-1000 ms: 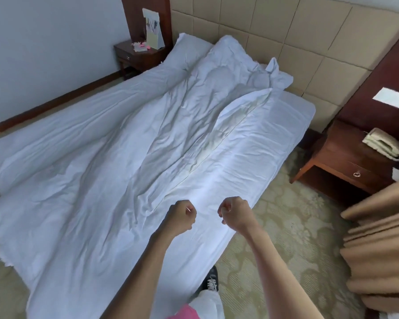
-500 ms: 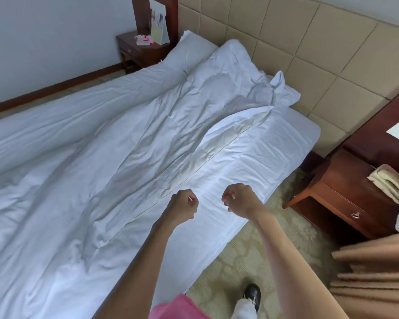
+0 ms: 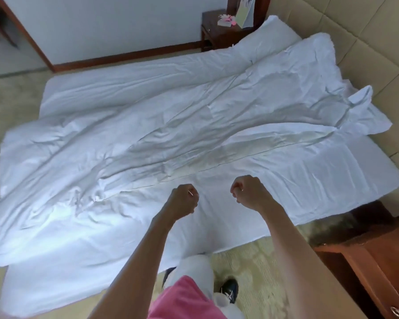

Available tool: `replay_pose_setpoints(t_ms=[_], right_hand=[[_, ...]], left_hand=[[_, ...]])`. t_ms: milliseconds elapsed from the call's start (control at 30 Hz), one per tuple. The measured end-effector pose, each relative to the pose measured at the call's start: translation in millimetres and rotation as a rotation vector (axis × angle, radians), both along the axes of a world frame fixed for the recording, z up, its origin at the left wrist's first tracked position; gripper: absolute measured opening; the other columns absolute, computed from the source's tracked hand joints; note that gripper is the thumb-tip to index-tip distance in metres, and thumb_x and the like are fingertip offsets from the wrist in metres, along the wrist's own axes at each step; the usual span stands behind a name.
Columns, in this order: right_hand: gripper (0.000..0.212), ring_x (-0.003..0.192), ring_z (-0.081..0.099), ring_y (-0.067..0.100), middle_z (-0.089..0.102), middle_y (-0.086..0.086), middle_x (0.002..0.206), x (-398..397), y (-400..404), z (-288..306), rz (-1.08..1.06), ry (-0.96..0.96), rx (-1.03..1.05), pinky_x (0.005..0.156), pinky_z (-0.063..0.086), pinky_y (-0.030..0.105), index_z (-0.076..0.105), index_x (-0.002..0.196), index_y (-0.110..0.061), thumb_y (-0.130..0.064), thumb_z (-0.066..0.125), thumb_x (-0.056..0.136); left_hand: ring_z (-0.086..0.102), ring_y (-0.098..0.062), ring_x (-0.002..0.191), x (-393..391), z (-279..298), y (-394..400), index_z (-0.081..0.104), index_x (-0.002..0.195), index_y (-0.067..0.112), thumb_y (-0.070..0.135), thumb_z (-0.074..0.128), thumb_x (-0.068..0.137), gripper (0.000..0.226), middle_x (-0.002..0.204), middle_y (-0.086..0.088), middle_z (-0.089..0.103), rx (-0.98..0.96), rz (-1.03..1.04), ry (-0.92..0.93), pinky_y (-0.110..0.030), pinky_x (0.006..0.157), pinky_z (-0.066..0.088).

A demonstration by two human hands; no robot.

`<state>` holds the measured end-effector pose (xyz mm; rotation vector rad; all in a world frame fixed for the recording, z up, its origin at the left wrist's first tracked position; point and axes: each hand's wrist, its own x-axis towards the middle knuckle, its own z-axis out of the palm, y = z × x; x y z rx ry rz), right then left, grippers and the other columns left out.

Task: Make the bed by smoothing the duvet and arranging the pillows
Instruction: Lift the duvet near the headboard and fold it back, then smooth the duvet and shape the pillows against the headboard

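Note:
A rumpled white duvet (image 3: 136, 139) lies bunched across the bed, its near edge folded back so the bare white sheet (image 3: 320, 173) shows on the right. One white pillow (image 3: 272, 38) sits at the head by the far corner. My left hand (image 3: 182, 200) and my right hand (image 3: 249, 192) hover side by side above the near edge of the bed. Both are curled into fists with nothing in them, and neither touches the duvet.
A padded beige headboard (image 3: 366, 33) runs along the right. One dark wooden nightstand (image 3: 219, 33) with small items stands at the far corner, another (image 3: 378, 272) close at my right. Patterned carpet (image 3: 258, 265) lies under my feet, and my shoe (image 3: 229, 288) is by the bed.
The view has swung so the bed now lies square in front of me and I stand closer to its side. Both fists keep the same pose.

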<state>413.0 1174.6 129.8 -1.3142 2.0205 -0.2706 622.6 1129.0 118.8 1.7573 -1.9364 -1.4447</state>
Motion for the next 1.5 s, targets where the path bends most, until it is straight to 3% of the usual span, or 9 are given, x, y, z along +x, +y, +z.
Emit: replay_pose_setpoints(t_ms=[200,400,800,933,1067,1200,1300,1400,1500], right_hand=[[0.013,0.092,0.066,0.020,0.067,-0.004,0.095,-26,-45,-20,0.263,0.096,0.102,0.080,0.054,0.033,0.067,0.096,-0.022,-0.026,0.056,0.093],[0.036,0.123,0.051,0.022,0.057,0.002,0.128,-52,-130,-65,0.548,0.252,0.094,0.104,0.037,0.038,0.057,0.122,-0.020,-0.043,0.057,0.095],[0.094,0.150,0.015,0.025,0.031,0.006,0.154,-85,-285,-215,0.849,0.429,0.039,0.121,0.003,0.058,0.035,0.142,-0.028,-0.074,0.069,0.068],[0.101,0.145,0.031,0.024,0.036,-0.002,0.154,-95,-299,-256,0.897,0.452,-0.024,0.116,0.024,0.053,0.032,0.145,-0.030,-0.075,0.070,0.063],[0.090,0.122,0.054,0.028,0.055,0.002,0.133,-110,-287,-278,0.957,0.507,-0.113,0.096,0.042,0.039,0.045,0.133,-0.025,-0.075,0.070,0.063],[0.053,0.086,0.068,0.028,0.068,0.003,0.092,-123,-246,-289,0.990,0.407,-0.379,0.074,0.048,0.036,0.061,0.099,-0.019,-0.054,0.081,0.065],[0.044,0.052,0.064,0.026,0.062,0.002,0.061,-139,-209,-300,0.994,0.363,-0.470,0.046,0.045,0.029,0.057,0.071,-0.018,-0.035,0.092,0.051],[0.038,0.068,0.062,0.030,0.059,0.005,0.074,-157,-194,-309,1.002,0.413,-0.572,0.057,0.049,0.036,0.060,0.077,-0.015,-0.027,0.089,0.057],[0.045,0.088,0.057,0.030,0.058,0.005,0.093,-166,-199,-307,0.968,0.470,-0.621,0.073,0.039,0.040,0.063,0.097,-0.015,-0.039,0.083,0.064]], left_hand=[[0.070,-0.033,0.081,-23,-39,-18,0.061,0.082,0.016,0.013,0.048,0.089,0.015,0.089,-0.014,0.070,0.022,0.039,-0.105,-0.038,0.076,0.059],[0.065,-0.025,0.092,-54,-94,-95,0.060,0.088,0.024,0.024,0.057,0.088,0.003,0.093,-0.001,0.068,-0.030,0.022,-0.193,-0.040,0.086,0.053],[0.003,-0.030,0.151,-81,-232,-225,0.011,0.155,0.027,0.047,0.071,0.081,0.097,0.164,-0.001,0.009,-0.169,-0.292,-0.612,-0.063,0.117,0.000],[0.027,-0.028,0.140,-71,-277,-231,0.017,0.153,0.026,0.061,0.074,0.068,0.108,0.149,-0.005,0.032,-0.257,-0.245,-0.675,-0.053,0.117,0.016],[0.055,-0.027,0.116,-79,-296,-207,0.047,0.129,0.022,0.048,0.076,0.072,0.069,0.124,-0.002,0.060,-0.379,-0.132,-0.596,-0.036,0.093,0.041],[0.064,-0.030,0.072,-91,-303,-147,0.062,0.089,0.014,0.015,0.087,0.056,0.041,0.076,-0.004,0.063,-0.653,-0.105,-0.617,-0.035,0.065,0.049],[0.065,-0.030,0.078,-97,-318,-101,0.066,0.092,0.013,0.008,0.080,0.065,0.031,0.082,-0.005,0.065,-0.663,-0.043,-0.569,-0.036,0.064,0.050],[0.062,-0.025,0.100,-98,-324,-75,0.064,0.113,0.014,0.022,0.065,0.087,0.027,0.109,-0.003,0.065,-0.466,0.247,-0.479,-0.037,0.077,0.048],[0.063,-0.022,0.085,-102,-316,-71,0.058,0.102,0.012,0.031,0.064,0.090,0.023,0.091,-0.001,0.063,-0.328,0.779,-0.274,-0.034,0.073,0.049]])
